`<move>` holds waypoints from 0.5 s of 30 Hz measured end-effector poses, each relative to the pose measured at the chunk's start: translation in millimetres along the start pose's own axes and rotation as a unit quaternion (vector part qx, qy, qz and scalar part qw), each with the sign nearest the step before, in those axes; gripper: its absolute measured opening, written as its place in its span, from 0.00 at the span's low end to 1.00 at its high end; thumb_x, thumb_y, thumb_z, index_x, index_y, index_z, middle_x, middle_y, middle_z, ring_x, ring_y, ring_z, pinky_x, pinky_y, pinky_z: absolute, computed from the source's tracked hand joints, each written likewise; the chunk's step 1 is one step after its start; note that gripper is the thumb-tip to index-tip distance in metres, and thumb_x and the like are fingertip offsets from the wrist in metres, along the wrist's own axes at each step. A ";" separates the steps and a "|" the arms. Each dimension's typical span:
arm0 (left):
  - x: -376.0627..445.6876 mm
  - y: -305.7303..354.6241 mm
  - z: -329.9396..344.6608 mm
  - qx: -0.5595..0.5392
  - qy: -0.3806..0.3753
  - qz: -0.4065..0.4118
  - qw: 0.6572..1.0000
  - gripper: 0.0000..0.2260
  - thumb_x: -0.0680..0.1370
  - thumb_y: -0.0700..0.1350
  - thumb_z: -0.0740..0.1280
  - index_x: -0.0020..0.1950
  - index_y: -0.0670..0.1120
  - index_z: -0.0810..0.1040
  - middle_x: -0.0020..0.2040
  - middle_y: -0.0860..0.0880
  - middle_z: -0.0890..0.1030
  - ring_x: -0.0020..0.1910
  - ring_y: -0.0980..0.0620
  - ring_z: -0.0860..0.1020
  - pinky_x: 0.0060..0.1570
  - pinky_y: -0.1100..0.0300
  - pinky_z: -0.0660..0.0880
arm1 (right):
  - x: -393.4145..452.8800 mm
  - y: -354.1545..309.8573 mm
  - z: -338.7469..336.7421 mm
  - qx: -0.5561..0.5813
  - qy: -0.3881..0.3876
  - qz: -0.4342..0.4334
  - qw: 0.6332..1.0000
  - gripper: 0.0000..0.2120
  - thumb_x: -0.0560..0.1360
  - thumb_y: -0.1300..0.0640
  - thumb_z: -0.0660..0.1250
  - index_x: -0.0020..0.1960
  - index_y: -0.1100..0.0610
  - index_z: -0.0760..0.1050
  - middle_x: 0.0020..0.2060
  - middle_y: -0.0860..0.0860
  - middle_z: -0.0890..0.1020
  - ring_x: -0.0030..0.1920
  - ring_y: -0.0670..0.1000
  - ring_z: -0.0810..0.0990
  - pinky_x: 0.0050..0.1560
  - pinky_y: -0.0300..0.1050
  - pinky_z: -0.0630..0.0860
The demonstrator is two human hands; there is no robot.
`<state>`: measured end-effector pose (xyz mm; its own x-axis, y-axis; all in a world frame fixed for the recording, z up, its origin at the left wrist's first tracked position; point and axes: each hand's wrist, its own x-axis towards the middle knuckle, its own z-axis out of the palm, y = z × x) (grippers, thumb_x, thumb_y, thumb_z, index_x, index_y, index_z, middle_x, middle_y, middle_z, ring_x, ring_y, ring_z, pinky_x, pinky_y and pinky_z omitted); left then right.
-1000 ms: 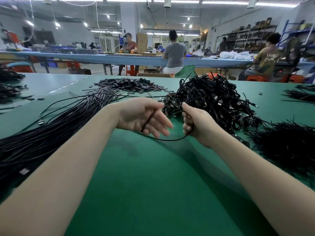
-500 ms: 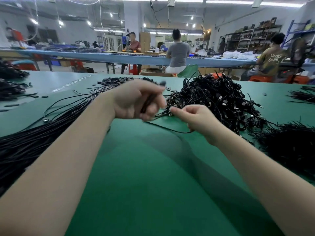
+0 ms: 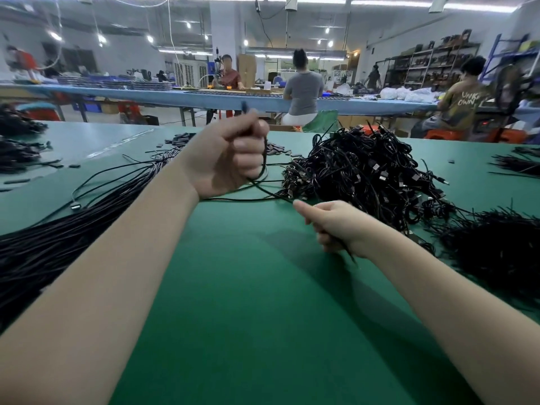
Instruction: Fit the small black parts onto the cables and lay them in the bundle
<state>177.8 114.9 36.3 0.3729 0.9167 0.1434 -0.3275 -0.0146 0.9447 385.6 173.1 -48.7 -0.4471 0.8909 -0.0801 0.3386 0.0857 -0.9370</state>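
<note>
My left hand (image 3: 226, 157) is raised above the green table (image 3: 263, 302), its fingers curled round a thin black cable (image 3: 264, 162) whose end sticks up out of the fist. The cable drops from the fist and runs across to my right hand (image 3: 333, 225), which grips it lower down near the table. A tangled heap of black cables (image 3: 368, 173) with plugs lies behind my right hand. A straight bundle of laid cables (image 3: 58, 229) stretches along the left. Small black parts (image 3: 181, 140) lie scattered behind my left hand.
Another dark pile of thin cable ends (image 3: 496, 247) lies at the right. More cable piles (image 3: 17, 141) sit at the far left. Beyond the table's far edge, several people work at a long blue bench (image 3: 204, 96).
My left hand has risen and closed into a fist round the cable. My right hand has drawn back toward me and down, sliding along the cable.
</note>
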 end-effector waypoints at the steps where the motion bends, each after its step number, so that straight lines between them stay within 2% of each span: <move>1: 1.0 -3.8 -0.2 0.080 -0.009 -0.040 0.996 0.15 0.81 0.51 0.59 0.40 0.47 0.79 0.24 0.54 0.71 0.22 0.59 0.67 0.26 0.68 0.60 | 1.3 -2.4 -5.8 -0.029 0.057 -0.013 0.998 0.19 0.75 0.41 0.66 0.36 0.55 0.69 0.23 0.47 0.62 0.21 0.46 0.59 0.23 0.35 0.59; 3: 7.7 -17.7 5.1 0.261 0.008 -0.133 0.956 0.19 0.83 0.52 0.55 0.48 0.44 0.82 0.29 0.51 0.78 0.24 0.56 0.71 0.25 0.67 0.64 | 1.0 -13.7 -13.4 -0.035 0.124 -0.066 0.989 0.18 0.77 0.43 0.64 0.37 0.55 0.68 0.24 0.48 0.62 0.21 0.46 0.59 0.25 0.37 0.56; 4: 12.0 -26.3 11.2 0.314 0.028 -0.167 0.934 0.20 0.84 0.53 0.52 0.54 0.44 0.81 0.35 0.49 0.83 0.28 0.56 0.75 0.26 0.67 0.68 | -0.3 -21.6 -13.6 -0.011 0.128 -0.094 0.987 0.17 0.79 0.45 0.61 0.37 0.56 0.68 0.23 0.47 0.64 0.21 0.45 0.59 0.25 0.38 0.56; 5: 16.2 -34.8 17.5 0.319 0.053 -0.179 0.929 0.21 0.84 0.54 0.51 0.57 0.44 0.78 0.41 0.48 0.85 0.32 0.55 0.79 0.29 0.67 0.72 | -2.0 -30.0 -10.7 0.010 0.119 -0.122 0.985 0.16 0.81 0.49 0.59 0.37 0.56 0.70 0.22 0.45 0.65 0.20 0.44 0.60 0.25 0.38 0.57; 6: 20.1 -41.5 21.9 0.268 0.085 -0.167 0.945 0.20 0.84 0.54 0.50 0.58 0.44 0.77 0.44 0.48 0.85 0.36 0.54 0.82 0.33 0.66 0.76 | -5.0 -37.5 -5.2 0.015 0.101 -0.152 0.983 0.16 0.82 0.52 0.56 0.38 0.55 0.71 0.20 0.43 0.67 0.19 0.43 0.62 0.23 0.37 0.58; 8: 26.0 -46.6 25.2 0.095 0.133 -0.099 0.982 0.20 0.84 0.54 0.50 0.56 0.44 0.77 0.43 0.48 0.84 0.38 0.55 0.83 0.41 0.64 0.79 | -11.6 -44.8 9.7 -0.029 0.064 -0.198 0.978 0.16 0.82 0.58 0.55 0.38 0.54 0.73 0.23 0.44 0.72 0.19 0.42 0.66 0.21 0.36 0.62; 10: 29.3 -43.2 21.8 -0.025 0.150 -0.018 0.988 0.21 0.84 0.53 0.50 0.58 0.43 0.77 0.43 0.48 0.84 0.39 0.56 0.82 0.39 0.66 0.78 | -15.9 -40.1 21.2 -0.076 0.029 -0.204 0.976 0.16 0.82 0.58 0.55 0.38 0.53 0.74 0.26 0.46 0.75 0.23 0.44 0.72 0.26 0.38 0.69; 12: 29.1 -37.4 19.0 -0.109 0.159 0.039 0.980 0.19 0.84 0.52 0.51 0.51 0.45 0.78 0.37 0.51 0.83 0.37 0.56 0.81 0.36 0.66 0.75 | -17.7 -27.8 25.6 -0.099 -0.018 -0.168 0.981 0.14 0.82 0.56 0.56 0.42 0.52 0.77 0.30 0.45 0.79 0.31 0.45 0.78 0.36 0.39 0.73; 15: 26.0 -37.0 17.7 -0.135 0.159 0.040 0.977 0.15 0.84 0.50 0.53 0.40 0.50 0.72 0.25 0.56 0.68 0.24 0.60 0.70 0.27 0.68 0.66 | -12.6 -10.1 22.3 -0.075 -0.031 -0.114 0.990 0.11 0.81 0.54 0.58 0.51 0.50 0.79 0.44 0.46 0.83 0.45 0.45 0.78 0.45 0.39 0.72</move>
<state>214.9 132.1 10.3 0.0623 0.9954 0.0732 -0.5777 -0.0238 0.8159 369.3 151.1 -45.8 -0.5746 0.8120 0.1023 0.3409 0.3510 -0.8721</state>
